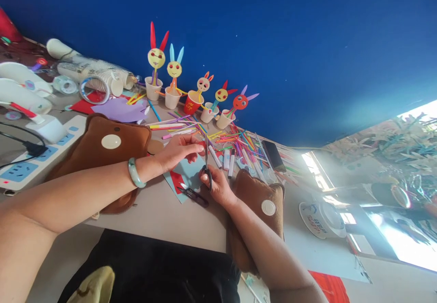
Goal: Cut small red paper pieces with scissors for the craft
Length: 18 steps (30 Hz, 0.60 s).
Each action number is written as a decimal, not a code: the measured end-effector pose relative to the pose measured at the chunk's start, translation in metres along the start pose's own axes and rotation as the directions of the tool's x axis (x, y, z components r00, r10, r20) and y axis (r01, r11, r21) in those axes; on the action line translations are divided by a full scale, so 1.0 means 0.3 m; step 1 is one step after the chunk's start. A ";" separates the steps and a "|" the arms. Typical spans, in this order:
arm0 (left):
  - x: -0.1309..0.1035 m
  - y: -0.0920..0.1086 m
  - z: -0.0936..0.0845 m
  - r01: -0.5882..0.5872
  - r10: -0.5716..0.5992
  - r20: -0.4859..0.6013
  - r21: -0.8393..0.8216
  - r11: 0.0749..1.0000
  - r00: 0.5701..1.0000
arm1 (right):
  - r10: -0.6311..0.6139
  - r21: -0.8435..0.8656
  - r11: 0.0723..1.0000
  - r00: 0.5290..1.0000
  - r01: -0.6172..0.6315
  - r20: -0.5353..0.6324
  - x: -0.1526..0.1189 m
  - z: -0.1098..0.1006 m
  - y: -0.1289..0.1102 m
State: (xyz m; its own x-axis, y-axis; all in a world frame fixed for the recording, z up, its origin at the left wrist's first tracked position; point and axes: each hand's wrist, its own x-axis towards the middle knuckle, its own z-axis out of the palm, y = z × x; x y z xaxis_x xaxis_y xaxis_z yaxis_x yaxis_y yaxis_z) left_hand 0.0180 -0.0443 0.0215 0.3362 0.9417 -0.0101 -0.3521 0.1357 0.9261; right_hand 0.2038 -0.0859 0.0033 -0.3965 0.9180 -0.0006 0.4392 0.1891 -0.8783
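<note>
Black-handled scissors point upward in my right hand, whose fingers are closed around the handles. Just left of the blades, my left hand pinches a small red piece of paper, mostly hidden by the fingers. Whether the blades touch the paper, I cannot tell. Beneath both hands lie light blue paper sheets and a red paper scrap. Small black thread snips rest on these, near my right wrist.
Rabbit-faced figures in cups line the blue wall. Pens and colourful sticks lie scattered before them. Brown cushions flank the work area. A power strip sits at left, a phone and a paper bowl at right.
</note>
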 end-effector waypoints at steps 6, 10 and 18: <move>-0.002 0.001 0.002 0.004 -0.005 -0.015 -0.009 1.000 1.000 | 0.004 0.002 1.000 1.000 -0.004 -0.006 -0.001 0.002 -0.001; 0.000 -0.006 -0.003 -0.016 0.016 -0.003 0.001 1.000 1.000 | -0.003 -0.001 1.000 1.000 0.003 -0.014 -0.001 0.002 0.000; 0.003 -0.009 -0.006 -0.029 0.029 -0.010 0.016 0.999 1.000 | 0.007 -0.016 1.000 1.000 -0.007 -0.008 -0.001 0.001 0.009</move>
State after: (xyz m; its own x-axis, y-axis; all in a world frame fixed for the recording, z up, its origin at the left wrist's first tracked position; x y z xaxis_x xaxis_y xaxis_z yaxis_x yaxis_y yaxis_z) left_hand 0.0176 -0.0433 0.0184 0.3167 0.9484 0.0127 -0.3473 0.1034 0.9320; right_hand 0.2048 -0.0857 0.0008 -0.3873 0.9220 -0.0028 0.4544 0.1882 -0.8707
